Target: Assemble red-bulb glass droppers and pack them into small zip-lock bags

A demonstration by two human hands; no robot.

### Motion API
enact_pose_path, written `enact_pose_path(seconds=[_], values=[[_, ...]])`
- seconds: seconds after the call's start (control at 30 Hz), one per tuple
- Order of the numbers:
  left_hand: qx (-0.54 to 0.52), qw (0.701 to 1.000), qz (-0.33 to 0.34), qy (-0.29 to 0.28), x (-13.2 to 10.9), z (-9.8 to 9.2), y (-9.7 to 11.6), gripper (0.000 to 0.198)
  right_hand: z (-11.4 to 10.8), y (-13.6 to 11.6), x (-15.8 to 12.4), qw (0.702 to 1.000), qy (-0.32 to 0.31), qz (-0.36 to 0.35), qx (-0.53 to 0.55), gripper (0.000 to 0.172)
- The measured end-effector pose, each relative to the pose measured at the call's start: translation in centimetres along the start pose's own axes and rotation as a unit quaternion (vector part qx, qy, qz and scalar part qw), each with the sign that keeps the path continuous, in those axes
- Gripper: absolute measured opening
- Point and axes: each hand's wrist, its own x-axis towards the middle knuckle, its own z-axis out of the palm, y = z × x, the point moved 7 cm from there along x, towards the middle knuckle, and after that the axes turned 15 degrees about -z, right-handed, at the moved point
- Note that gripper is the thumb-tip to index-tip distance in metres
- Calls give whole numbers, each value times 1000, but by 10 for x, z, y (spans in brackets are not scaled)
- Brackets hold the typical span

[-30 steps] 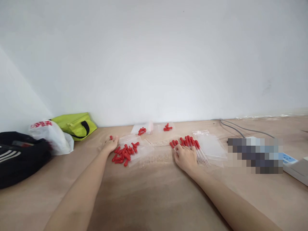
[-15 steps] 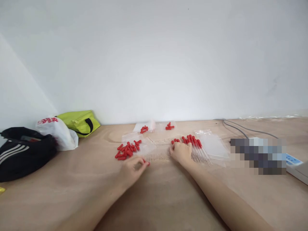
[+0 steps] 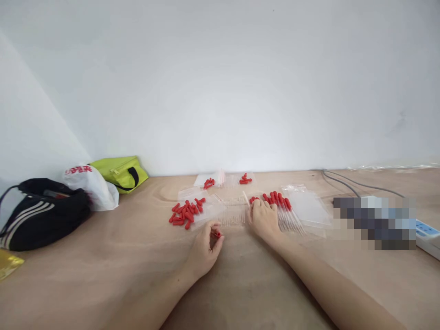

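My left hand (image 3: pixel 205 250) pinches a red rubber dropper bulb (image 3: pixel 217 234) between thumb and fingers, its open end showing. In my right hand (image 3: pixel 264 222) a clear glass dropper tube (image 3: pixel 245 198) is gripped, one end sticking up past the fingers. Between the hands lies a row of bare glass tubes (image 3: pixel 232 221). A pile of loose red bulbs (image 3: pixel 187 213) rests on a clear plastic bag beyond my left hand. Just right of my right hand, several droppers with red bulbs fitted (image 3: pixel 280 200) lie side by side, partly hidden by the hand.
Two small groups of red bulbs (image 3: pixel 209 183) lie near the wall on plastic bags. Flat clear bags (image 3: pixel 309 208) lie at right, beside a blurred-out patch and a power strip (image 3: pixel 428 229). A black bag (image 3: pixel 48 215), white plastic bag (image 3: pixel 91 188) and lime-green bag (image 3: pixel 118 170) stand left.
My left hand has moved right and away from the bulb pile with the red bulb, turning its open end into view. A glass tube now stands up from my right hand.
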Motion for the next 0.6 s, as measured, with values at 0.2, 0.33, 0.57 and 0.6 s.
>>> enact_pose_path(seconds=[0.2,0.33,0.57,0.6], values=[[53,998,8,-28,3,-2,8,9,-11,-13,-51,957,111,-203,177,16],[65,997,26,-36,2,-2,16,10,-11,-18,-61,951,85,-219,199,13],[48,996,70,-31,-1,-2,21,11,-9,-29,-57,949,60,-237,200,14],[48,996,74,-29,-1,-2,22,11,-8,-28,-57,949,60,-235,199,14]])
